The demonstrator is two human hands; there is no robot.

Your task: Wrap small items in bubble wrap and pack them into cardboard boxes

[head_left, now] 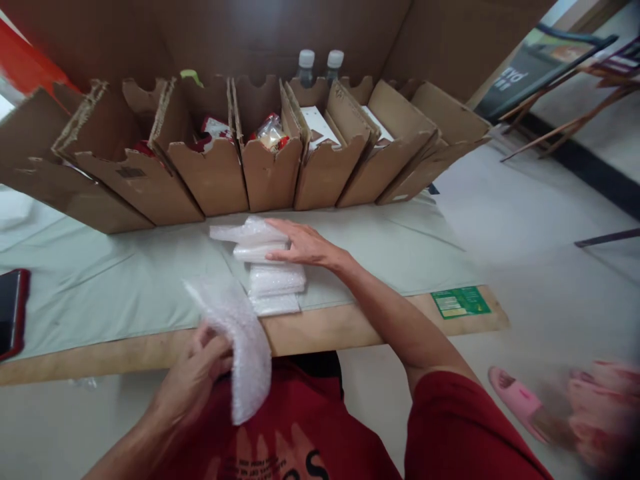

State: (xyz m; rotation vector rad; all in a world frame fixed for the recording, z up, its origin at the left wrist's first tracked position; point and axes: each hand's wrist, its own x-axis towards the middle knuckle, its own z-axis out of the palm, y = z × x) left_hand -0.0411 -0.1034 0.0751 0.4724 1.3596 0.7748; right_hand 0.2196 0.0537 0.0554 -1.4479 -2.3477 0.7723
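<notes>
My left hand [205, 357] is closed on a strip of bubble wrap [245, 353], which curves up and hangs down in front of my shirt at the table's front edge. Some of its fingers are hidden behind the strip. My right hand [307, 243] rests on folded bubble wrap [260, 252] on the cloth, its thumb spread away from its stretched fingers. More flat, folded pieces of bubble wrap [277, 280] lie in a row below that hand, reaching toward the table edge.
Several open cardboard bins [270, 177] line the back, holding red packets [215, 128], a wrapped snack [273, 137] and white boxes [319, 127]. Two white-capped bottles [306, 67] stand behind. A phone [13, 313] lies far left. Another person's pink slipper [515, 397] is on the floor right.
</notes>
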